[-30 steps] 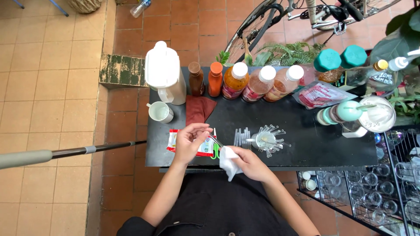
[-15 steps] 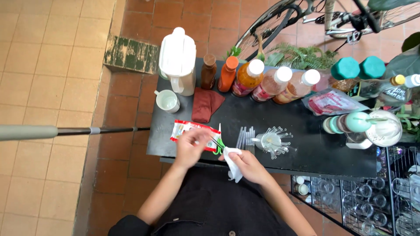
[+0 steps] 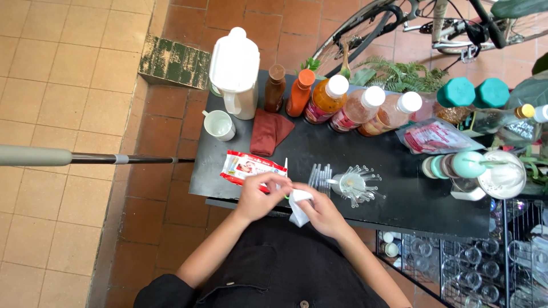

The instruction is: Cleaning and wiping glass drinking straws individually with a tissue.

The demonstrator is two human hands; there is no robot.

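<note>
My left hand point(image 3: 261, 195) and my right hand point(image 3: 319, 211) meet at the near edge of the black table point(image 3: 399, 197). Both pinch a white wet wipe point(image 3: 298, 204), which hangs crumpled between them. A small green thing shows between the fingers; I cannot tell what it is. Just behind my left hand lies a red and white pack of wipes point(image 3: 248, 167). To the right of the hands stands a small cup point(image 3: 349, 182) with clear plastic sticks fanned around it.
A white jug point(image 3: 235, 71), a white mug point(image 3: 220, 125), a red-brown cloth point(image 3: 268, 131) and several sauce and juice bottles point(image 3: 325, 102) stand at the back. Lidded jars and a plastic bag sit at the right. A wire rack of glasses point(image 3: 456, 268) lies lower right; a grey pole point(image 3: 63, 157) crosses the left floor.
The view has shifted, so the table sits lower in frame. My hands stay together on the wipe, drawn slightly nearer the table's edge.
</note>
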